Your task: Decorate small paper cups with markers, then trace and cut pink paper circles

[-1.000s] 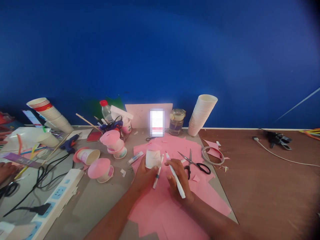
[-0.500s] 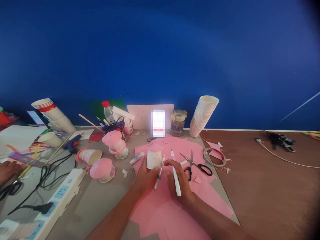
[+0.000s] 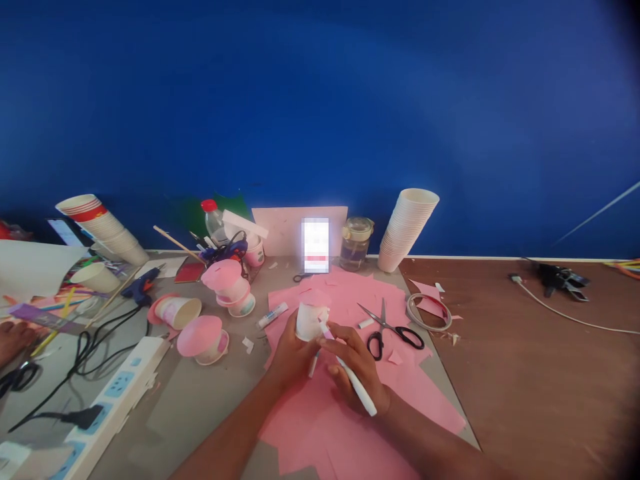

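Note:
A small white paper cup [image 3: 307, 323] is gripped in my left hand [image 3: 293, 357], above the pink paper sheets [image 3: 370, 440]. Between the fingers of my right hand [image 3: 357, 360] is a white marker pen [image 3: 361, 392], its tip against the right side of the cup. Under my hands, part of another pen [image 3: 313, 365] shows on the pink paper; the rest of it is hidden. Black-handled scissors [image 3: 384, 325] lie spread apart to the right of my right hand, with a small white cap [image 3: 366, 323] beside their blades.
Pink-decorated cups [image 3: 203, 340] stand on the left, near a glue stick [image 3: 273, 315]. Farther left are a power strip [image 3: 117, 390], cables, a glue gun [image 3: 141, 285] and another person's hand [image 3: 14, 340]. Stacked cups [image 3: 407, 230], a jar [image 3: 356, 243] and a tape roll [image 3: 429, 313] sit behind and right.
My right hand has brought the marker pen leftward, so its tip now meets the cup. The cup has turned and tilted slightly in my left hand.

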A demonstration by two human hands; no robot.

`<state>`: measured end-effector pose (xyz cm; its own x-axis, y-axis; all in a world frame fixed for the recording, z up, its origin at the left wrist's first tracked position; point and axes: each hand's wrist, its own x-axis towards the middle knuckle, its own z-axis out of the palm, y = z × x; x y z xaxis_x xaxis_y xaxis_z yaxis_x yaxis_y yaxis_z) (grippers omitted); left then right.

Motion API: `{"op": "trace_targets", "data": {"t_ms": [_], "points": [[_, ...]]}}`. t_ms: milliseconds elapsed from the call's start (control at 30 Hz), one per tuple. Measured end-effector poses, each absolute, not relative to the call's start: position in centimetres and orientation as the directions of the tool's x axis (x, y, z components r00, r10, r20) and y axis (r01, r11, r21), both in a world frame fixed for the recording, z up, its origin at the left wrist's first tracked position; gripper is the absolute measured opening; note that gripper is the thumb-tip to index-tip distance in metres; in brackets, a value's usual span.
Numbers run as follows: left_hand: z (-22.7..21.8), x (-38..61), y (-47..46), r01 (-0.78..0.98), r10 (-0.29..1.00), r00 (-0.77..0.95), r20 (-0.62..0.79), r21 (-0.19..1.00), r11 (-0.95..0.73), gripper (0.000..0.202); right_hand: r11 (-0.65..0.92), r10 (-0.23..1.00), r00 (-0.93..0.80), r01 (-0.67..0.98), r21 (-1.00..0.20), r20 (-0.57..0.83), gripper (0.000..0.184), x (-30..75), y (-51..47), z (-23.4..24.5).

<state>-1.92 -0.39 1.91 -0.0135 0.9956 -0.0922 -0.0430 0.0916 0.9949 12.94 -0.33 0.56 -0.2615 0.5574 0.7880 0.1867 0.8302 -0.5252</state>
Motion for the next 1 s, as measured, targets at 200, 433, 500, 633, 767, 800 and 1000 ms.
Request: {"op": "trace_targets", "data": {"t_ms": [200, 433, 500, 633, 767, 800, 1000], "points": [[1.3, -2.1, -0.4, 0.007, 0.996, -0.014, -0.092, 0.996, 0.092, 0.051, 0.812, 0.584, -0.242, 0.196, -0.55, 0.775, 0.03, 13.0, -0.2, 0.4], [1.0, -2.2, -0.3, 0.06, 0.998, -0.015, -0.06, 0.996, 0.061, 0.05, 0.806, 0.59, -0.234, 0.233, -0.545, 0.773, 0.029, 12.9, -0.2, 0.4], [0.9, -2.1, -0.4, 0.079, 0.998, -0.013, -0.055, 0.995, 0.056, 0.048, 0.807, 0.588, -0.235, 0.235, -0.542, 0.774, 0.029, 12.9, -0.2, 0.5], [0.9, -2.1, -0.4, 0.102, 0.999, -0.024, -0.049, 0.994, 0.051, 0.047, 0.806, 0.59, -0.247, 0.236, -0.542, 0.769, 0.029, 12.8, -0.2, 0.5], [0.8, -2.2, -0.4, 0.109, 0.999, -0.028, -0.027, 0.994, 0.03, 0.05, 0.799, 0.601, -0.25, 0.234, -0.555, 0.759, 0.029, 12.8, -0.2, 0.2], [0.7, -2.2, -0.4, 0.104, 0.999, -0.026, -0.029, 0.994, 0.031, 0.051, 0.798, 0.601, -0.251, 0.232, -0.556, 0.759, 0.03, 12.8, -0.2, 0.1], [0.2, -2.3, -0.4, 0.087, 0.999, -0.028, -0.028, 0.996, 0.031, 0.054, 0.791, 0.611, -0.244, 0.228, -0.568, 0.753, 0.031, 12.7, -0.2, 0.3]]}}
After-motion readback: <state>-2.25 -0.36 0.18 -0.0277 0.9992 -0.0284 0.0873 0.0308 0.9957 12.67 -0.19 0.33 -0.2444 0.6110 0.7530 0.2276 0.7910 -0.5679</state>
